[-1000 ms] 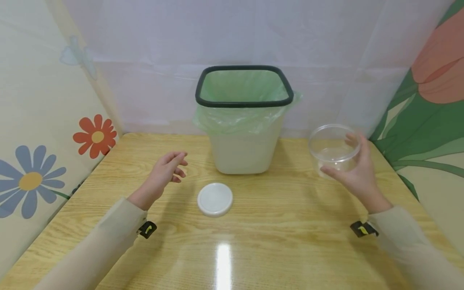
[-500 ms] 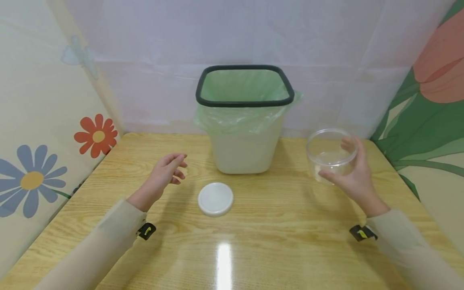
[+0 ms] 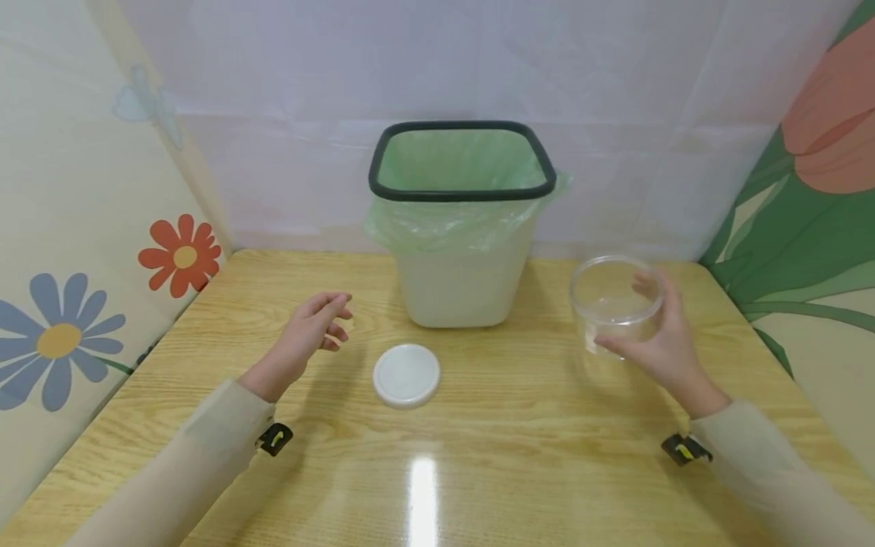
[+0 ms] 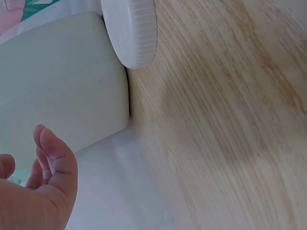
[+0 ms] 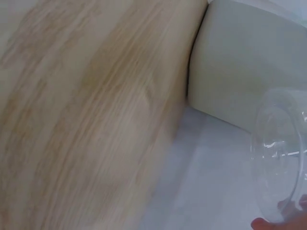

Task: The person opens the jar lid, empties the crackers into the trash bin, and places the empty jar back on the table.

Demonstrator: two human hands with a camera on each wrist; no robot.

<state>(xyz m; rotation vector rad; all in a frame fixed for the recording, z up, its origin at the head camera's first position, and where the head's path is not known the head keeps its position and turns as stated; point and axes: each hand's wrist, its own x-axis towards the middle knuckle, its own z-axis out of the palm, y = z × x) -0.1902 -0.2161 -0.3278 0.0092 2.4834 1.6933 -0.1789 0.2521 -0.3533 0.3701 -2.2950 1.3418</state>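
My right hand (image 3: 659, 346) grips a clear round plastic container (image 3: 608, 304) by its right side, thumb in front and fingers behind. The container's rim faces up, and no lid covers it. In the right wrist view the container (image 5: 278, 153) shows at the right edge with a fingertip on it. My left hand (image 3: 307, 334) hovers over the table's left side, fingers loosely bent, holding nothing. To its right a white round lid (image 3: 406, 374) lies flat on the table. The left wrist view shows the lid's ribbed edge (image 4: 144, 33) at the top.
A pale trash bin (image 3: 465, 281) with a dark rim and a green bag liner stands at the back middle of the wooden table (image 3: 533, 456). Behind it hangs a white cloth (image 3: 287, 175). Flower-printed panels flank the table on both sides.
My right hand has brought the clear container slightly left and nearer to me. The left hand has dipped very slightly; the lid and bin stay in place.
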